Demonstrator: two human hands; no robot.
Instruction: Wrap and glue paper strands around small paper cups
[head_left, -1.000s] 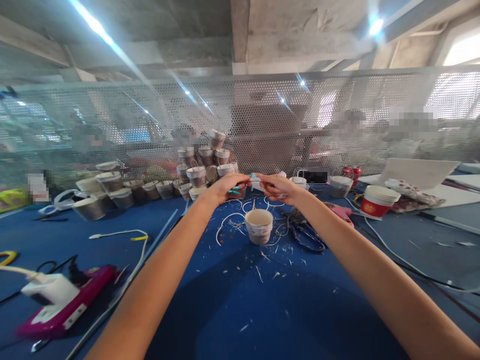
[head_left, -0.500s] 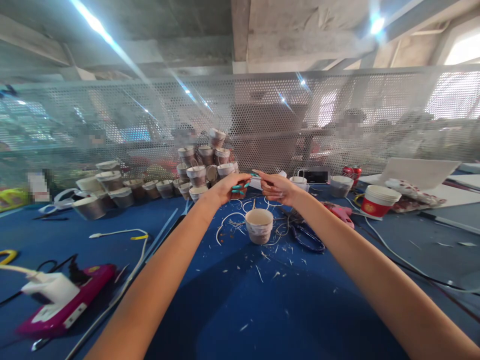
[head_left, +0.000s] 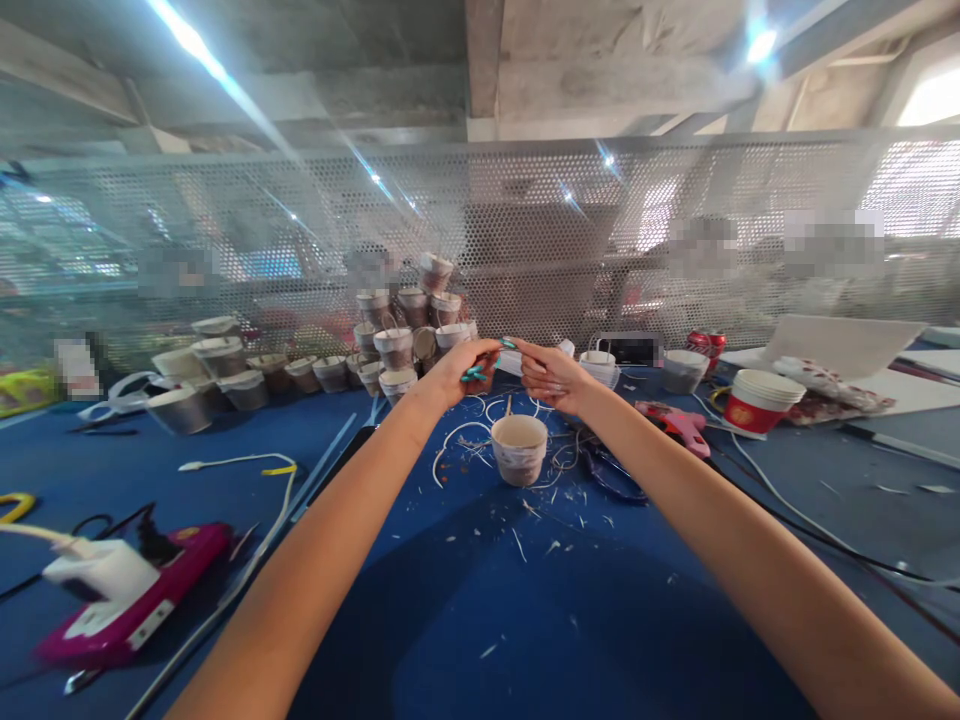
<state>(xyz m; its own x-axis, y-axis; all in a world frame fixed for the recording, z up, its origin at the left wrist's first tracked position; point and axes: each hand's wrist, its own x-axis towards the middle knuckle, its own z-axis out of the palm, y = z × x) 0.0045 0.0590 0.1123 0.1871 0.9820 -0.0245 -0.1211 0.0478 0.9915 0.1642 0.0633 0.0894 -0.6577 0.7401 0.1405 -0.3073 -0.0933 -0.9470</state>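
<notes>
My left hand (head_left: 472, 368) and my right hand (head_left: 553, 375) are raised over the table, fingertips meeting. Both are closed in a pinch on what looks like a thin white cord, now almost wholly covered by the fingers. Teal nails show on the left hand. Just below them, a small whitish cup (head_left: 519, 450) with a rough, streaked outside stands upright, touched by neither hand. Curled white cord (head_left: 459, 432) and clippings lie around it. Partly behind my right forearm are dark-handled scissors (head_left: 616, 475) and a pink glue gun (head_left: 679, 425).
Similar cups (head_left: 394, 348) are piled at the back, with more cups (head_left: 217, 360) to the left. A magenta power strip (head_left: 139, 610) with a white plug lies front left. Red-and-white paper cups (head_left: 757, 405) stand right. A perforated screen (head_left: 540, 240) closes the back.
My fingertips have drawn closer together, and the pale strand seen between them before is now hidden. The cup has stayed in place.
</notes>
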